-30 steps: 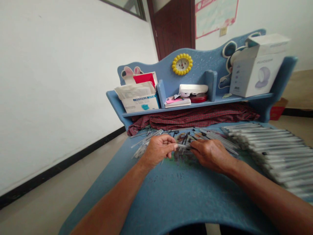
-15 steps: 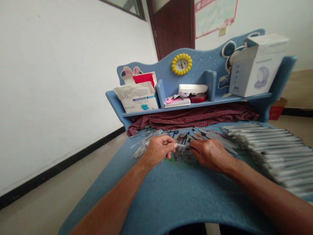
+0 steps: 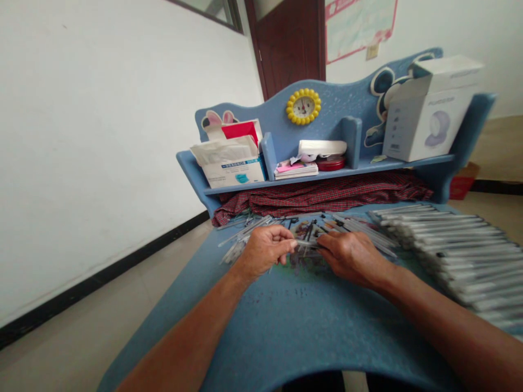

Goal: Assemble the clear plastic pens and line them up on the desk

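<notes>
Slim clear pen tube (image 3: 307,243) is pinched at either end by fingertips of the left hand (image 3: 263,251) and right hand (image 3: 351,257), low over the worktop (image 3: 294,321); it is judged light, stiff, slippery.

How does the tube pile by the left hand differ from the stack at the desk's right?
The left pile is small and loose, its tubes crossing at odd angles; the right stack is far larger, its tubes laid side by side in neat rows. The left pile lies just beyond the left hand; the right stack sits apart from the right hand. Both are thin pale tubes on the blue desk.
</notes>
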